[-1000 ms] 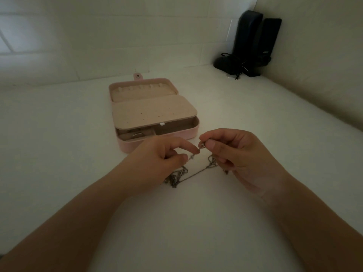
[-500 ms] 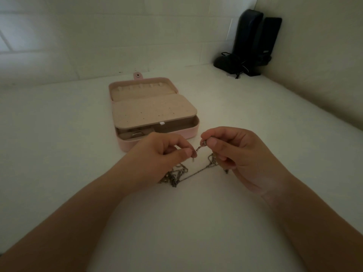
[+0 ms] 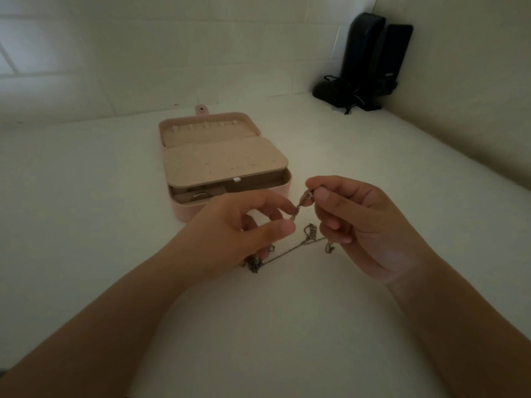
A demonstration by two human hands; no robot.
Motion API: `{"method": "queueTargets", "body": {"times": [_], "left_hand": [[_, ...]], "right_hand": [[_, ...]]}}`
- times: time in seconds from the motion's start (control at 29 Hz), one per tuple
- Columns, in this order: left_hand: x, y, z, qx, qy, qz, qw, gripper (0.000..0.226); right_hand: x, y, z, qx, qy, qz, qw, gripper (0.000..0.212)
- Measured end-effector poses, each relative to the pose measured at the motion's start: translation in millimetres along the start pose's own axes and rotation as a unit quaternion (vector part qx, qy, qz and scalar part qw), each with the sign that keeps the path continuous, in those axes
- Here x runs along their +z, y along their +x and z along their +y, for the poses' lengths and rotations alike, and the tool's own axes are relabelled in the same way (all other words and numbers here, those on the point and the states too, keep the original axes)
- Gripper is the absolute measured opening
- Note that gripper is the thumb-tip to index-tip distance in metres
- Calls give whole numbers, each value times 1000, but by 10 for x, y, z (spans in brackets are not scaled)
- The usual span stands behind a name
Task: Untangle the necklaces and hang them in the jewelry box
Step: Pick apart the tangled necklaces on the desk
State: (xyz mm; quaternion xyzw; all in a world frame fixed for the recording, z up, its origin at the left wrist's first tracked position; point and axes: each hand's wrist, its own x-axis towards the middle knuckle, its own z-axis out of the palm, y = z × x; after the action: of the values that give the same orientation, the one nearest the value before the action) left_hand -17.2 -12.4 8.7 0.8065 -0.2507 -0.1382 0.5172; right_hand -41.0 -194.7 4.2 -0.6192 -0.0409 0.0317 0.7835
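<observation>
1. Near the middle of the white surface [image 3: 86,225], the left hand [image 3: 238,234] and right hand [image 3: 353,222] each pinch one end of a short chain piece of the necklaces [image 3: 290,251].
2. Most of the tangled chain lies on the surface under the hands.
3. Toward the far edge, the pink jewelry box [image 3: 184,209] stands open.
4. At the far right corner stand dark speakers [image 3: 373,53].

The chains [image 3: 290,251] look like dull metal links. The pink box [image 3: 184,209] has a smooth, leather-like shell and a matt beige, cloth-like lining. The white table [image 3: 86,196] is matt.
</observation>
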Motion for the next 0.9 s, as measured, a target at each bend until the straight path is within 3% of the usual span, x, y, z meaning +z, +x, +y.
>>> {"method": "queueTargets", "body": {"times": [0.28, 0.48, 0.9], "left_hand": [[26, 10, -41, 27, 1, 38, 999, 8], [-16, 45, -55, -28, -28, 25, 999, 25], [-106, 28, -113, -74, -82, 26, 994, 24]], "right_hand": [[40, -14, -4, 9, -50, 2, 999, 12], [48, -2, -8, 6, -43, 24, 999, 16], [-37, 6, -74, -8, 14, 52, 999, 13]]}}
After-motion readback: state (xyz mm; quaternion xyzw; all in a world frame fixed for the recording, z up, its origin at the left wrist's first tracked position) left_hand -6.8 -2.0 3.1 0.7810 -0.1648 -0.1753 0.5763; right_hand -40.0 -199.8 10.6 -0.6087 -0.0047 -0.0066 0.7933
